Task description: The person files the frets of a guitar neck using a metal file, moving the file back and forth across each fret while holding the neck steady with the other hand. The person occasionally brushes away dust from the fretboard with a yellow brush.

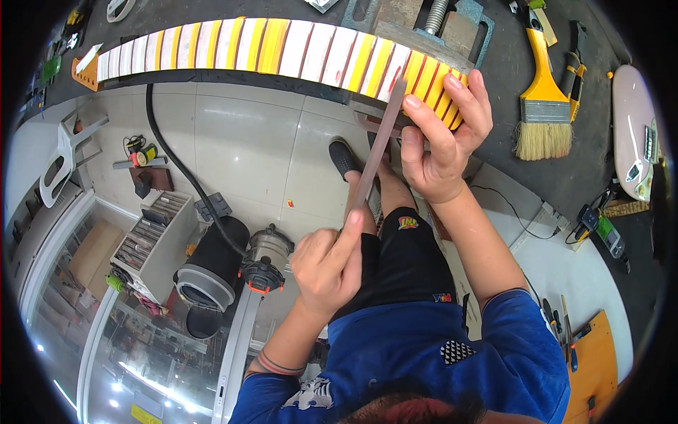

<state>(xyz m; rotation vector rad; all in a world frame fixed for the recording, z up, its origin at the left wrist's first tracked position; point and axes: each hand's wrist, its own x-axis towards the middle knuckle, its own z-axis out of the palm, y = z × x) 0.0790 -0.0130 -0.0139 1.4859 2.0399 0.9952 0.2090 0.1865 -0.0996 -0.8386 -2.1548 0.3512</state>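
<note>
A long guitar neck (300,49) lies across the bench, its fingerboard covered in white and yellow tape strips with dark lines between them. My left hand (328,268) is closed around the lower end of a slim, flat file (378,155), index finger stretched along it. The file slants up and right, its far tip over the neck's edge near the yellow-taped end. My right hand (448,145) is curled at that end, fingertips on the taped surface and near edge beside the file tip. How firmly these fingers grip is partly hidden.
A metal vise (448,32) stands behind the neck. Rightward lie a yellow-handled brush (540,92), pliers (575,78) and a pinkish guitar body (632,131). Below the bench are a black vacuum hose (176,148), a black bin (212,261) and a white chair (63,159).
</note>
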